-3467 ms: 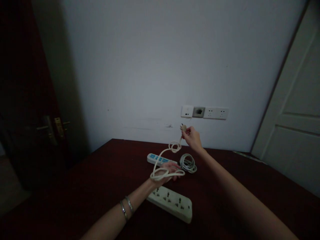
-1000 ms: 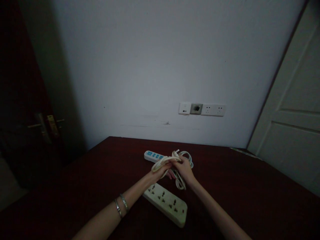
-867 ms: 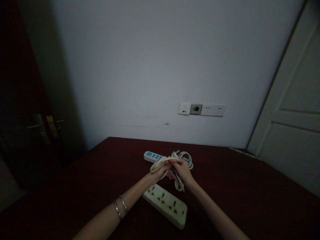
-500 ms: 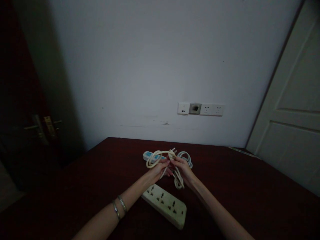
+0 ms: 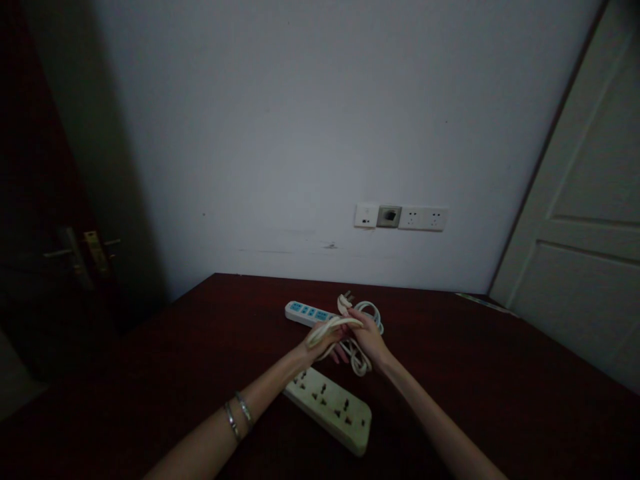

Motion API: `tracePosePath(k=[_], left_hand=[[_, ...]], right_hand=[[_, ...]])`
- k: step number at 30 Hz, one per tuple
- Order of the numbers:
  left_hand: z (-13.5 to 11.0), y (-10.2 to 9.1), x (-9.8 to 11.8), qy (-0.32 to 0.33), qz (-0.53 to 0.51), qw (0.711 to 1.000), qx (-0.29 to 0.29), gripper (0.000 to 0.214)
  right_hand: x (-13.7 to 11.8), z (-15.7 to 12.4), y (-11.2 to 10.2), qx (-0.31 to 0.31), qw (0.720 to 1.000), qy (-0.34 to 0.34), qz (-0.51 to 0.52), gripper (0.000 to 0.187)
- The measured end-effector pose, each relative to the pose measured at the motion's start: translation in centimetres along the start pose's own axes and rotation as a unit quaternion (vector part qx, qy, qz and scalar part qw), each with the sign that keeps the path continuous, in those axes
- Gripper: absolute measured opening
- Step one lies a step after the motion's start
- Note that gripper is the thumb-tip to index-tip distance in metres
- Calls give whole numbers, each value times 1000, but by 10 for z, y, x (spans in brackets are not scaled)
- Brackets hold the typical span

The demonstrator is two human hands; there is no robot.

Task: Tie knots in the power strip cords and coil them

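Partly wound cord (image 5: 330, 327): mid-frame, looped over the left hand (image 5: 323, 341); coiling looks midway.
Slack bunch (image 5: 360, 364): below the hands, seemingly not yet gathered in.
Plug (image 5: 343, 304): just above the right hand (image 5: 371, 339), prongs up, not tucked in.
Right hand: pinching the cord.
Left hand: fingers half hidden; cannot tell whether they grip.
Rear coil (image 5: 376, 311): right of centre, already bundled.

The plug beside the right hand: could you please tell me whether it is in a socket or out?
Out: the plug shows its bare prongs beside the right hand, apart from the wall sockets.
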State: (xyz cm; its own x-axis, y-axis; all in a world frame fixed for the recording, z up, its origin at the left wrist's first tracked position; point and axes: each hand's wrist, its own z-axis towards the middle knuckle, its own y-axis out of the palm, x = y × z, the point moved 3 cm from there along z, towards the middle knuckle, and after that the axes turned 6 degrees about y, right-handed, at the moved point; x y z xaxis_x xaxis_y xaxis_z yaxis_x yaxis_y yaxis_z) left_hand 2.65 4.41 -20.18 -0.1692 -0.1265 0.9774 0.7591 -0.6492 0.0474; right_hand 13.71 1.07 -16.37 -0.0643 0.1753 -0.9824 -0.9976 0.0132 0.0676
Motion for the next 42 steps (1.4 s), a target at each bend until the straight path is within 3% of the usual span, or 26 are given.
tracePosePath(k=[3, 6, 11, 15, 22, 26, 31, 35, 39, 42], left_hand=[[2, -2, -4, -32, -45, 998, 16, 37], [5, -4, -7, -47, -115, 992, 13, 30], [5, -4, 3, -47, -161, 986, 23, 25], [1, -2, 9, -60, -150, 987, 18, 24], [-1, 1, 6, -70, -77, 994, 23, 39], [-2, 4, 7, -72, -53, 996, -19, 48], [-6, 9, 5, -74, -29, 993, -83, 46], [-10, 12, 8, -28, 49, 992, -110, 46], [-17, 20, 25, 51, 126, 979, -154, 47], [-21, 26, 36, 65, 182, 967, -165, 38]], right_hand=[[-6, -3, 1, -78, 994, 48, 58, 21], [-15, -6, -4, -145, 986, 42, 64, 20], [-12, 0, -12, -125, 988, 71, 50, 38], [-12, 7, -9, -117, 983, 75, 118, 29], [-46, 17, -8, -140, 977, 106, 117, 35], [-60, 23, -4, -160, 976, 114, 97, 32], [-59, 31, 5, -191, 963, 151, 117, 31], [-49, 41, 4, -152, 962, 171, 147, 28], [-41, 50, -6, -56, 974, 169, 138, 23], [-44, 53, -14, 9, 980, 150, 134, 18]])
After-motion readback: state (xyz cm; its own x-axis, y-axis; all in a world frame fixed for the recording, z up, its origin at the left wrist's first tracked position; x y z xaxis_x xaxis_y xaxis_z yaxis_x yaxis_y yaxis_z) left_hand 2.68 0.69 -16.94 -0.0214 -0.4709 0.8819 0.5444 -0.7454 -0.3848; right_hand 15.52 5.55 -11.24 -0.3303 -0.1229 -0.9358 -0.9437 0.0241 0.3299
